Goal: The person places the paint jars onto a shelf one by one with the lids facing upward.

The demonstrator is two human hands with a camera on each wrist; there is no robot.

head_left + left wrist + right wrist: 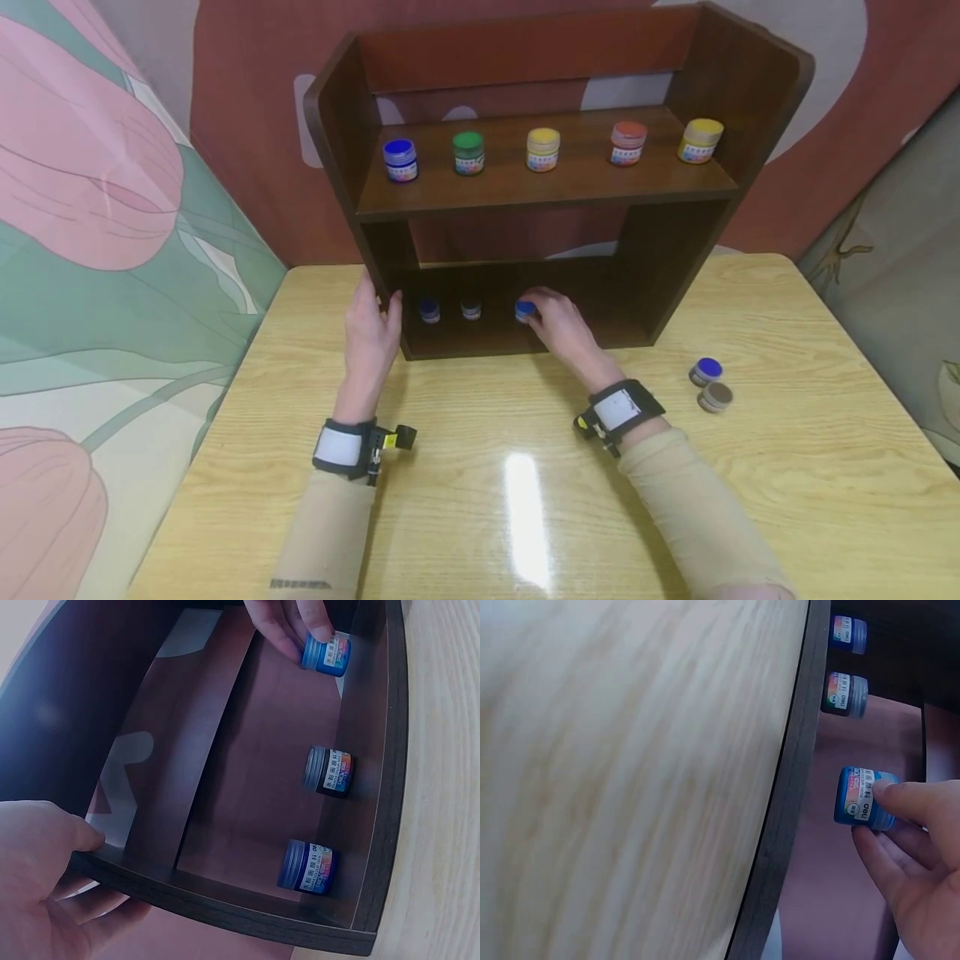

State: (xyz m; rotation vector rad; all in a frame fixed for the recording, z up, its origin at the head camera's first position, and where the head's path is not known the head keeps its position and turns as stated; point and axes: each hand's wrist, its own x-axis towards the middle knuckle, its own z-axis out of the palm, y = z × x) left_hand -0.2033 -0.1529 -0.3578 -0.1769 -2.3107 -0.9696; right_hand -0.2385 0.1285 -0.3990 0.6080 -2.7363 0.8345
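Observation:
My right hand pinches a bright blue paint jar between thumb and fingers, at the lower level of a dark brown wooden shelf. To the left on that same level stand a dark jar and a dark blue paint jar. My left hand grips the front edge of the shelf's left side panel, thumb on the inside and fingers around the outside. In the left wrist view the right fingers reach over the bright blue jar's lid.
Along the upper level stand several paint jars, among them a blue one, a green one and a red one. Right of the shelf, a blue-lidded jar and a grey-brown-lidded jar sit on the wooden table.

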